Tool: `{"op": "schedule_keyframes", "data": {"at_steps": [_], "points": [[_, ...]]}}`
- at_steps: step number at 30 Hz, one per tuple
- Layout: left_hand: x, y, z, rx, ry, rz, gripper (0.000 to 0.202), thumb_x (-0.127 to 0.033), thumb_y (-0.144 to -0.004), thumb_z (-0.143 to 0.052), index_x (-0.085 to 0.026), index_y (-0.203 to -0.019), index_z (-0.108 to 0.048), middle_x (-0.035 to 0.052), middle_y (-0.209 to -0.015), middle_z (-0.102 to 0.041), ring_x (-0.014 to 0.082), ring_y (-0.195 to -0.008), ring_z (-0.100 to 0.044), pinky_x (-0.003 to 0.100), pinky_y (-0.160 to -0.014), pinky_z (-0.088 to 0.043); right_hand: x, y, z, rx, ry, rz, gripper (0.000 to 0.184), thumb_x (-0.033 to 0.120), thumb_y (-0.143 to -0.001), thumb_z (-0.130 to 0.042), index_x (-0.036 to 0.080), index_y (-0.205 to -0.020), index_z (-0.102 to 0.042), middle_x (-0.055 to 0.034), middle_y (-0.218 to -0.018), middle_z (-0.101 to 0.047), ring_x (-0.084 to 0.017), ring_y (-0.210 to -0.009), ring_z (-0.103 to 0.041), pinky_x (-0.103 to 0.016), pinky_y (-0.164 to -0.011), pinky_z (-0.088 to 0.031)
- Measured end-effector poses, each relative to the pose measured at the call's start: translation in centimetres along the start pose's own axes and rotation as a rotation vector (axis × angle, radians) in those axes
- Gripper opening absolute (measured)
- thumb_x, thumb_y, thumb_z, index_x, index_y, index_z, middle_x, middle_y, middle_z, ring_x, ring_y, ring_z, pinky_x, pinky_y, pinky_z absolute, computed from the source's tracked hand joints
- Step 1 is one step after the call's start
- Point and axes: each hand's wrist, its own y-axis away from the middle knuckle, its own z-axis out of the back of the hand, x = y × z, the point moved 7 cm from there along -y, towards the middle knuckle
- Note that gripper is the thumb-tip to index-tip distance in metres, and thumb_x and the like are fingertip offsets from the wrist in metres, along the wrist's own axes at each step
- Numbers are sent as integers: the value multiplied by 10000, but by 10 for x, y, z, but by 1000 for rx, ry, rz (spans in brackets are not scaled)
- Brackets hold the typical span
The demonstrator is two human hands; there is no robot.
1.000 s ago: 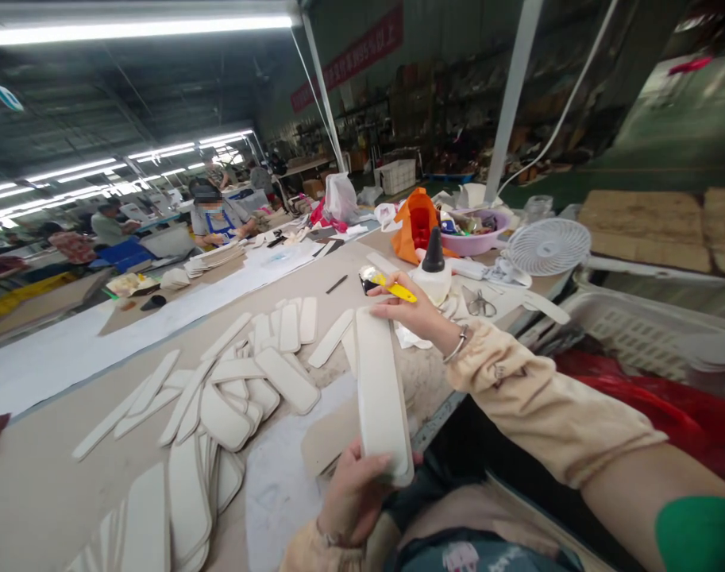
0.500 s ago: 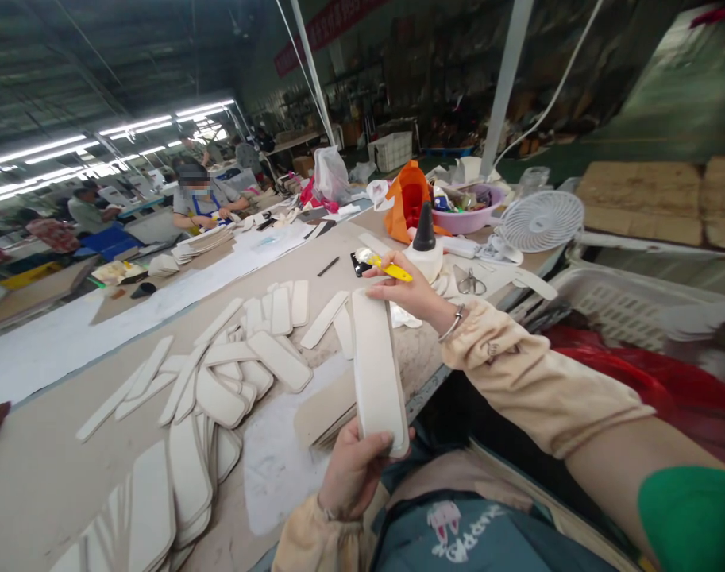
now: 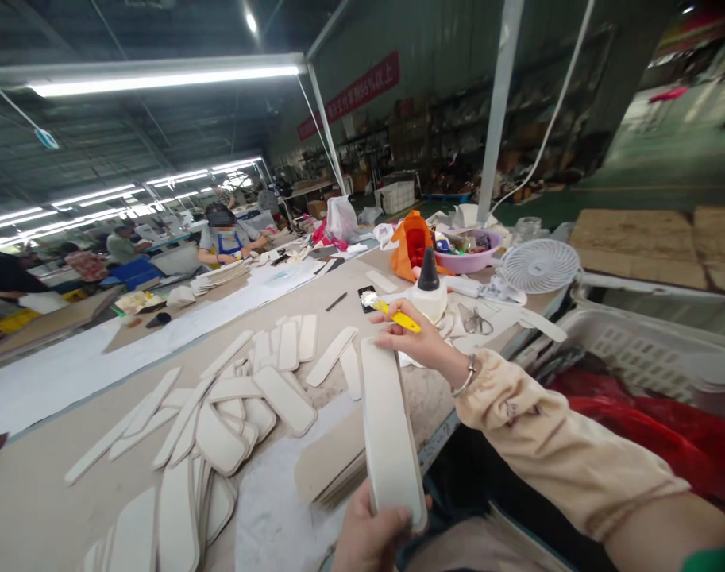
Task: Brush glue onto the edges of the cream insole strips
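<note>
A long off-white strip with rounded ends (image 3: 391,433) slants up in front of me. My left hand (image 3: 368,532) is closed on its near end, thumb on top. My right hand (image 3: 418,338) grips a yellow-handled brush (image 3: 405,319) with white on its head, and its fingers touch the strip's far end. Below and left of the held strip lies a stack of similar pieces (image 3: 331,469), brown edges showing. Several loose off-white strips (image 3: 222,437) overlap in a heap farther left. Just beyond my right hand stands a white bottle with a black cone nozzle (image 3: 429,278).
Scissors (image 3: 477,321), a white fan (image 3: 539,266), an orange bag (image 3: 410,242) and a pink basin (image 3: 468,253) stand or lie at the right. A black pen-like stick (image 3: 337,302) lies mid-table. Right of the table is a white crate (image 3: 630,338). A co-worker (image 3: 226,238) sits far left.
The view has tilted up, so the table and both hands appear lower. Both hands keep hold of the same strip and brush, with little visible change between them.
</note>
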Motion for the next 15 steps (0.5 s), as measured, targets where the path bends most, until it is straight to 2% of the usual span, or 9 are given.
{"op": "schedule_keyframes", "data": {"at_steps": [4,6,9,12,15], "points": [[-10,6,-6,131,-17,-47,586,-360,-456,-870,-140,-975,-710,118,-864,-724,264,-762,-670,342,-690,-492,6,3,-6,16,-51,-5,483,230,-652,-801,260,-894,-384,21,-1036,-628,-69,-671,-606,-230,-658,-502],[-23,10,-11,190,-8,-62,566,-415,-547,-819,-150,-1033,-697,126,-908,-725,279,-809,-671,350,-713,-489,10,4,-9,27,-65,-9,493,243,-638,-811,261,-891,-387,22,-1028,-630,-72,-657,-607,-239,-653,-511],[-48,11,-16,227,36,-48,461,-523,-741,-643,-184,-1048,-698,123,-951,-723,286,-890,-663,361,-754,-491,14,5,-13,37,-54,-11,502,260,-628,-817,263,-892,-390,21,-1031,-632,-83,-671,-616,-248,-649,-523],[-68,5,-18,279,78,-8,571,-645,-761,-548,-169,-1040,-693,132,-930,-721,301,-945,-653,379,-791,-497,14,5,-16,39,-39,-9,504,255,-628,-816,264,-894,-388,21,-1032,-635,-89,-688,-624,-255,-668,-531],[-78,-6,-17,277,75,21,587,-660,-773,-523,-145,-1000,-688,127,-880,-724,291,-937,-661,386,-817,-499,11,5,-17,42,-52,-11,510,242,-622,-819,265,-891,-386,27,-1014,-633,-90,-691,-626,-262,-683,-529]]}}
